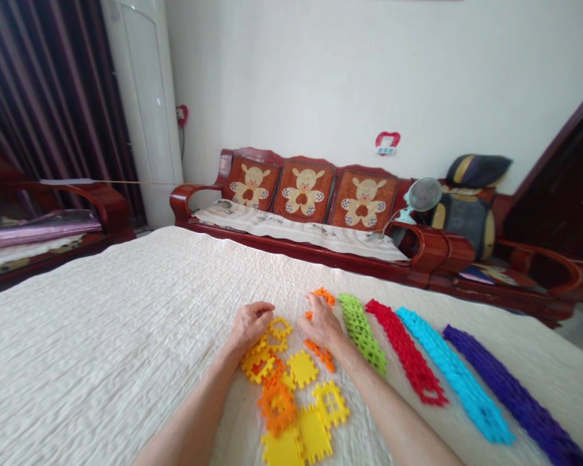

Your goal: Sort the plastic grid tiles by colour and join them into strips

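Note:
My left hand rests at the far left edge of a loose pile of flat, notched plastic tiles, its fingers curled inward; whether anything is in them is hidden. My right hand is closed around an orange tile, mostly covered by the fingers. Just beyond it lie more orange tiles, and another orange stack is below the wrist. Between my forearms are yellow tiles, some solid and some with window-like cutouts, such as a yellow window tile. An orange tile lies over them.
To the right, overlapping tiles form rows: green, red, light blue and purple. All lie on a cream quilted cover. Beyond its edge stands a wooden sofa with a small fan at its right.

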Demonstrator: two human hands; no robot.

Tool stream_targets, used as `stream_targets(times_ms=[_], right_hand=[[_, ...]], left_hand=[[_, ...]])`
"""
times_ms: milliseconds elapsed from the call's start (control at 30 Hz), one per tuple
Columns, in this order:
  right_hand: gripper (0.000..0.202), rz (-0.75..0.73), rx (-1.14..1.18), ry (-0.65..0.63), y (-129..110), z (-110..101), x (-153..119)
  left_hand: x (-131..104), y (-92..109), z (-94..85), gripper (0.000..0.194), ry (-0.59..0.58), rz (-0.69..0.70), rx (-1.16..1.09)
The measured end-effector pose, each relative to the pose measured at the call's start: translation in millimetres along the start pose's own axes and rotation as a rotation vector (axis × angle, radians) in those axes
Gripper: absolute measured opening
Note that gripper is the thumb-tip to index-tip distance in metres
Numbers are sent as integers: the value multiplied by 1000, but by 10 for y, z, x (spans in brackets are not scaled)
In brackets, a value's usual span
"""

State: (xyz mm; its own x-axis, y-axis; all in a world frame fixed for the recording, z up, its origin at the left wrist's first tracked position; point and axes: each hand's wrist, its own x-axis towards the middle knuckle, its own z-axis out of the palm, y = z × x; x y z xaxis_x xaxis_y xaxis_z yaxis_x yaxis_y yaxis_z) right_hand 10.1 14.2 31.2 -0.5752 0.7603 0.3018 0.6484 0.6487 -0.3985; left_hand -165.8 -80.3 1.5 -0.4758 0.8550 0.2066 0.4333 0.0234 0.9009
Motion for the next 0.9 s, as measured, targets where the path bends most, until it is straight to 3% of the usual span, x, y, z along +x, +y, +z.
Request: stream_targets(times_ms=[67,167,267,400,600,767,900], right_hand=[[50,14,-12,-65,-41,-16,-21],[49,-23,-22,-60,-87,-19,-40],[38,-14,-39,11,-82,-49,-8],[26,108,-143,188,26,-114,114],[41,142,-169,359,213,17,266],[50,142,-138,341,309,167,369],[54,92,-44,351,342,57,392]], left_hand=[[4,-12,3,28,-1,-2,-7],[-2,-3,-1,28,-8,2,-12],[-10,20,-7,28,-12,-1,-1],[-11,38,-10,28,-15,-12,9],[-26,61,-20,29,-6,-4,10],[-28,61,-20,28,-8,-2,18],[-19,37,-12,29,-10,3,8]])
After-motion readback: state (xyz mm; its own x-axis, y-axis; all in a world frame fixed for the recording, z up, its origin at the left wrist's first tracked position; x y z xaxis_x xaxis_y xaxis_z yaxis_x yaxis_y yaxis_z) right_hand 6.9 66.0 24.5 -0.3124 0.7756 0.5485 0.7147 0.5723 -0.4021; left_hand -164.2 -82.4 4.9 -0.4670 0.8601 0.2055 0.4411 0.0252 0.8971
